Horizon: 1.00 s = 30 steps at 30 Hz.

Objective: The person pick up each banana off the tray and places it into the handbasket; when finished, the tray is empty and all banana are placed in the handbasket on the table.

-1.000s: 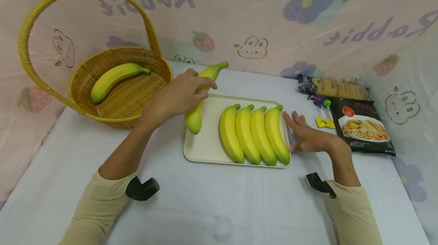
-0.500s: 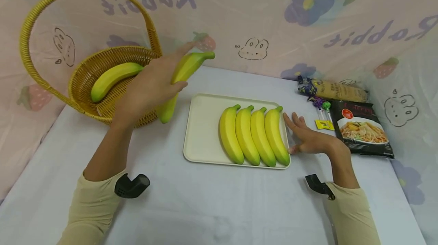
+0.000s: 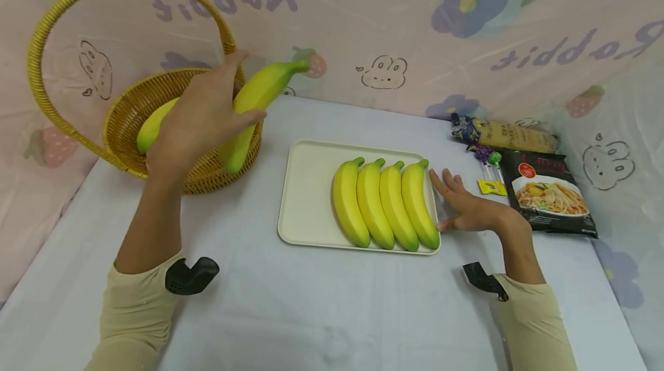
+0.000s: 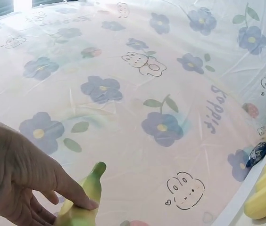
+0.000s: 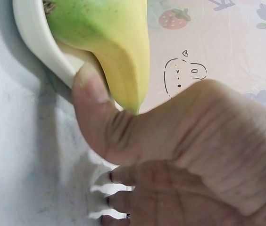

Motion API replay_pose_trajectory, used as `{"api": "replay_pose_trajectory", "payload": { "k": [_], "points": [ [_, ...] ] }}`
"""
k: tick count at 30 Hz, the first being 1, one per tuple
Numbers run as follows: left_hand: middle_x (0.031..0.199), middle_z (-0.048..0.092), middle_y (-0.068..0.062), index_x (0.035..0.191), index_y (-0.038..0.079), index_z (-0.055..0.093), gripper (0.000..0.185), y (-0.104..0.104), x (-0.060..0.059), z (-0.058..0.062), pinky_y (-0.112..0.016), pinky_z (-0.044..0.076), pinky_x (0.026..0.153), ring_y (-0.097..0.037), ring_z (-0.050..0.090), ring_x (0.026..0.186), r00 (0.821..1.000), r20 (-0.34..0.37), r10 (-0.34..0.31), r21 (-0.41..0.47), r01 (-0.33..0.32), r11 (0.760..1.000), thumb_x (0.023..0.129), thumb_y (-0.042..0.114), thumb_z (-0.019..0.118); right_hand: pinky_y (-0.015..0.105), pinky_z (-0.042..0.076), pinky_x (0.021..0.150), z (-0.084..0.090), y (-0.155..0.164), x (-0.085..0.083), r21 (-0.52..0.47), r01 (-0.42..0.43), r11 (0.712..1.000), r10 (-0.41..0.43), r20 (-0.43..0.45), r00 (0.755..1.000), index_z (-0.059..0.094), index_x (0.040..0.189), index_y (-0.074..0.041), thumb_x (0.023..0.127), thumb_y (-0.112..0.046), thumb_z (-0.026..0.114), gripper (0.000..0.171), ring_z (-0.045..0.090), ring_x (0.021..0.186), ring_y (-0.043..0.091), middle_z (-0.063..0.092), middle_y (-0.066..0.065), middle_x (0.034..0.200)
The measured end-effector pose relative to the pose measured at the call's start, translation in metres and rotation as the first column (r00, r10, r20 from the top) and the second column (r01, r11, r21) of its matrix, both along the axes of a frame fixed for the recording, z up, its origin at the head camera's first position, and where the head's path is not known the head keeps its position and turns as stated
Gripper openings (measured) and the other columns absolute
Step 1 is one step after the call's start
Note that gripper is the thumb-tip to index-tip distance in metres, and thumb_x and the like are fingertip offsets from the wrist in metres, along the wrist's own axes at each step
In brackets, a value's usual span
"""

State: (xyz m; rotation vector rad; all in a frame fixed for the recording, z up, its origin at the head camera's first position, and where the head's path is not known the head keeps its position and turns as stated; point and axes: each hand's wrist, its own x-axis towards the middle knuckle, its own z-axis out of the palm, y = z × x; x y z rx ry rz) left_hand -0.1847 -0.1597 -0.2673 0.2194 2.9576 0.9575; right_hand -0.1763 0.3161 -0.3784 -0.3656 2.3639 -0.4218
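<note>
My left hand grips a banana between thumb and fingers, over the right side of the yellow wicker basket. In the left wrist view the green stem end of this banana sticks up past my thumb. Another banana lies inside the basket, partly hidden behind the hand. Several bananas stand side by side on the right half of a cream tray. My right hand rests at the tray's right edge with its fingers spread. The right wrist view shows its thumb against the tray rim.
At the right lie a black noodle packet, a tan wrapped packet, lollipops and a small yellow sachet. The basket's tall handle arches above it. A printed curtain hangs behind the white table.
My left hand has carried the banana leftward and away from above the tray to over the basket. The right hand and the bananas on the tray have stayed put.
</note>
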Motion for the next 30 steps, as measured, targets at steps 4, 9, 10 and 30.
{"api": "replay_pose_trajectory", "payload": {
  "k": [4, 9, 10, 30],
  "points": [
    [0.124, 0.065, -0.022, 0.169, 0.020, 0.016, 0.094, -0.003, 0.001, 0.001, -0.050, 0.056, 0.082, -0.035, 0.064, 0.100, 0.999, -0.004, 0.051, 0.001, -0.051, 0.999, 0.096, 0.032, 0.074, 0.080, -0.001, 0.119, 0.000, 0.001, 0.000, 0.000, 0.001, 1.000, -0.001, -0.002, 1.000, -0.012, 0.167, -0.012, 0.083, -0.046, 0.082, 0.131, -0.020, 0.152, 0.062, -0.024, 0.034, 0.167],
    [0.133, 0.065, -0.023, 0.167, 0.020, 0.024, 0.087, -0.006, 0.005, 0.003, -0.055, 0.058, 0.089, -0.038, 0.066, 0.107, 0.996, -0.026, 0.089, 0.032, -0.088, 0.996, 0.096, 0.031, 0.073, 0.080, -0.001, 0.118, 0.000, 0.000, 0.001, -0.007, 0.007, 1.000, -0.007, 0.008, 1.000, -0.011, 0.167, -0.012, 0.082, -0.048, 0.082, 0.131, -0.020, 0.152, 0.062, -0.024, 0.033, 0.167],
    [0.135, 0.064, -0.023, 0.167, 0.020, 0.025, 0.085, -0.007, 0.006, 0.004, -0.056, 0.058, 0.090, -0.039, 0.066, 0.109, 0.995, -0.029, 0.093, 0.034, -0.092, 0.995, 0.096, 0.031, 0.072, 0.080, -0.001, 0.118, 0.000, -0.001, 0.001, -0.006, 0.005, 1.000, -0.005, 0.007, 1.000, -0.011, 0.167, -0.012, 0.082, -0.048, 0.081, 0.131, -0.020, 0.152, 0.062, -0.024, 0.033, 0.168],
    [0.153, 0.050, -0.027, 0.158, 0.013, 0.046, 0.065, -0.053, -0.005, -0.006, -0.064, 0.045, 0.102, -0.045, 0.047, 0.124, 0.978, -0.044, 0.203, -0.072, -0.205, 0.976, 0.098, 0.014, 0.070, 0.081, -0.001, 0.118, -0.001, -0.002, -0.001, -0.008, 0.003, 1.000, -0.003, 0.011, 1.000, -0.012, 0.167, -0.012, 0.082, -0.047, 0.081, 0.131, -0.021, 0.152, 0.062, -0.025, 0.033, 0.167]
  ]
}}
